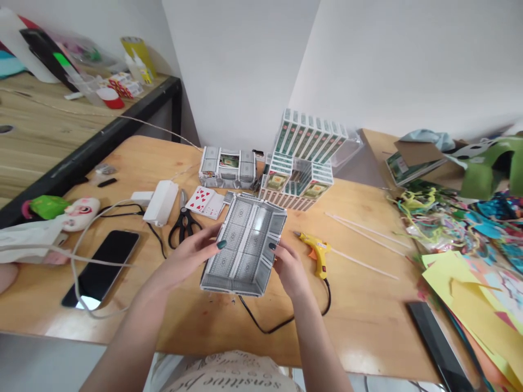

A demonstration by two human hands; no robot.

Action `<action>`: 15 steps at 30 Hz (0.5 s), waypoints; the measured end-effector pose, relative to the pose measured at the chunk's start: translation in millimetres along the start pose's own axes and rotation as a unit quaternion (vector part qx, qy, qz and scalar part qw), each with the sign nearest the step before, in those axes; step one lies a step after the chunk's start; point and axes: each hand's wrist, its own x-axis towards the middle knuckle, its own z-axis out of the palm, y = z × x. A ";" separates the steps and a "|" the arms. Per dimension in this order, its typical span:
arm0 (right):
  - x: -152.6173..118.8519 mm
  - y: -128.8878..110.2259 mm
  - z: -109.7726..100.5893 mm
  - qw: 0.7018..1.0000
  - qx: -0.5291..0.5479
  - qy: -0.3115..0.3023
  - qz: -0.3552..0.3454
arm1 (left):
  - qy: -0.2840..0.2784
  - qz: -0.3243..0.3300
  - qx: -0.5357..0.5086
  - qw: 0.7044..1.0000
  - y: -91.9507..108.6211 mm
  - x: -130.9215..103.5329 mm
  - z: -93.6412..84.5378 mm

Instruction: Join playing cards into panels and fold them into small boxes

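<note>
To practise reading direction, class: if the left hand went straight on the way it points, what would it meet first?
The left hand would first meet the grey box it holds; past that, its line seems to run toward the card packs, though depth is unclear.

Both arms forward, thumbs (dark-nailed) uppermost

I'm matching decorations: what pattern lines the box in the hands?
Grey-and-white ornamental panels line the box; the head view shows this.

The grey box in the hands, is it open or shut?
Open: the grey box shows its patterned inside, no lid over it.
</note>
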 end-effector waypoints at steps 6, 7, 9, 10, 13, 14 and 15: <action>5.3 8.6 -3.2 0.999 0.045 -0.003 0.015 | 0.040 -0.023 0.013 0.999 3.1 -3.5 9.4; 5.7 10.0 -3.7 0.999 0.046 0.000 0.016 | 0.050 -0.022 0.015 0.998 3.8 -4.2 11.6; 4.9 11.8 -5.2 0.999 0.038 -0.010 0.025 | 0.064 -0.014 0.010 0.998 5.0 -5.1 14.6; 3.7 11.9 -5.9 0.999 0.030 -0.023 0.030 | 0.072 -0.009 -0.001 0.997 5.3 -5.1 15.1; -2.6 10.6 -5.8 0.994 -0.006 -0.093 0.058 | 0.120 0.008 -0.075 0.990 4.2 -3.8 13.5; -4.8 10.3 -4.5 0.991 -0.015 -0.115 0.069 | 0.139 0.012 -0.107 0.985 3.1 -3.1 12.5; -6.7 10.4 -2.6 0.990 -0.015 -0.123 0.073 | 0.152 0.015 -0.135 0.979 1.6 -2.6 11.4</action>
